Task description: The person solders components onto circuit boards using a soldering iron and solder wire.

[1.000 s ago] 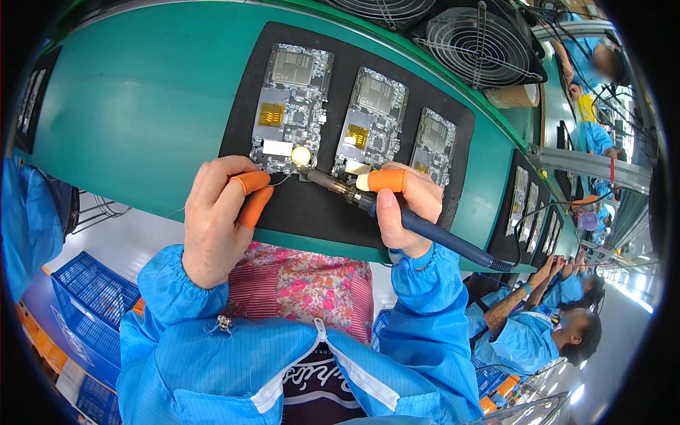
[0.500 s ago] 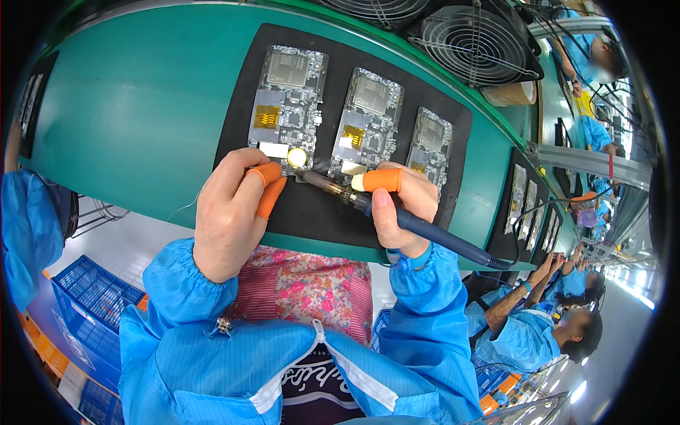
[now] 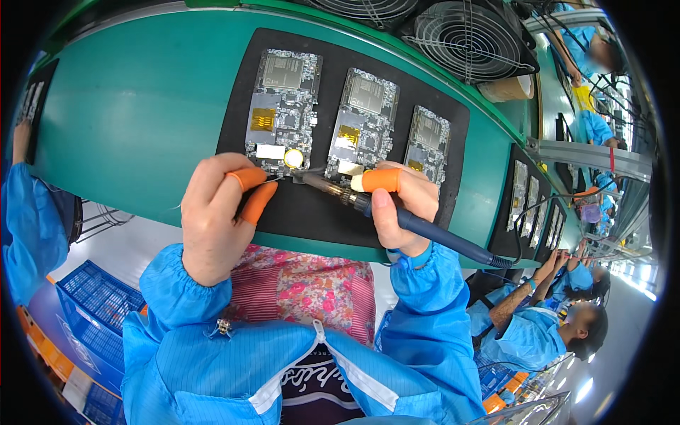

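Circuit board [image 3: 289, 106], leftmost on the black mat [image 3: 297, 218], looks part-done; left hand [image 3: 212, 212] pinches thin wire [image 3: 279, 178], right hand [image 3: 407, 205] is wrapped round the iron [image 3: 443, 232], tip by the board's near edge; whether the two boards [image 3: 363, 119] farther right are finished, I cannot tell

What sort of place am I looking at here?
Most likely an electronics assembly workshop: the right hand holds a soldering iron, three circuit boards lie on a black mat, and other people in blue smocks are nearby.
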`<state>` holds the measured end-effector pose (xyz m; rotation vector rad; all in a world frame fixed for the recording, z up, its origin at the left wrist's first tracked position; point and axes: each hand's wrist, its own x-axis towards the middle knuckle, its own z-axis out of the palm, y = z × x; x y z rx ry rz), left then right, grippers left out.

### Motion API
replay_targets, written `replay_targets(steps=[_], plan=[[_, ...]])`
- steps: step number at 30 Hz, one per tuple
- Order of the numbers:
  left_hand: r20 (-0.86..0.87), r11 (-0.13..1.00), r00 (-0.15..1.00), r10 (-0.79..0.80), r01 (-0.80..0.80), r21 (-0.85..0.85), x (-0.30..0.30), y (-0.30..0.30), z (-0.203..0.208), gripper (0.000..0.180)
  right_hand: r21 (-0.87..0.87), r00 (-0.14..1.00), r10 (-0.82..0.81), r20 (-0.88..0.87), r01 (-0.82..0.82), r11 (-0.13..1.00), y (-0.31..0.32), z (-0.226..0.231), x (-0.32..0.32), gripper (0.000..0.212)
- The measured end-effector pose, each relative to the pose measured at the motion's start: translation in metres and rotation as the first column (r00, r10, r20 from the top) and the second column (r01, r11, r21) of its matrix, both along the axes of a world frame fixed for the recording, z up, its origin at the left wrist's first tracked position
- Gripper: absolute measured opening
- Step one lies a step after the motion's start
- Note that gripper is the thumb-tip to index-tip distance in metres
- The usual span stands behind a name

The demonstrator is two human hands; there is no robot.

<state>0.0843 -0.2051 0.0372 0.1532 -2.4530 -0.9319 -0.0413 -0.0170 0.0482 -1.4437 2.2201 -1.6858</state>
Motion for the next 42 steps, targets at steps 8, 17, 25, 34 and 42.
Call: replay_targets(steps=[8, 17, 25, 34, 42], plan=[[0.041, 0.974, 0.989, 0.144, -0.148, 0.168, 0.006, -0.001, 0.004, 0.035, 0.1, 0.993, -0.088, 0.073, 0.08, 0.992, 0.004, 0.003, 0.003, 0.014], [0.077, 0.996, 0.993, 0.091, -0.093, 0.012, 0.009, -0.006, 0.007, 0.02, 0.048, 0.999, -0.043, 0.018, 0.042, 0.998, 0.001, 0.0, 0.003, 0.007], [-0.01, 0.988, 0.991, 0.137, -0.137, -0.066, 0.008, -0.008, 0.01, 0.021, 0.056, 0.998, -0.054, 0.03, 0.052, 0.997, 0.001, 0.002, 0.002, 0.006], [-0.019, 0.95, 0.969, 0.246, -0.237, 0.205, 0.008, 0.007, 0.015, 0.02, 0.051, 0.971, -0.219, 0.09, 0.215, 0.975, 0.041, 0.015, 0.005, 0.012], [-0.09, 0.997, 0.993, -0.073, 0.07, -0.033, -0.006, 0.026, 0.01, 0.023, -0.051, 0.837, -0.408, 0.364, 0.455, 0.889, 0.094, -0.006, 0.002, 0.035]])
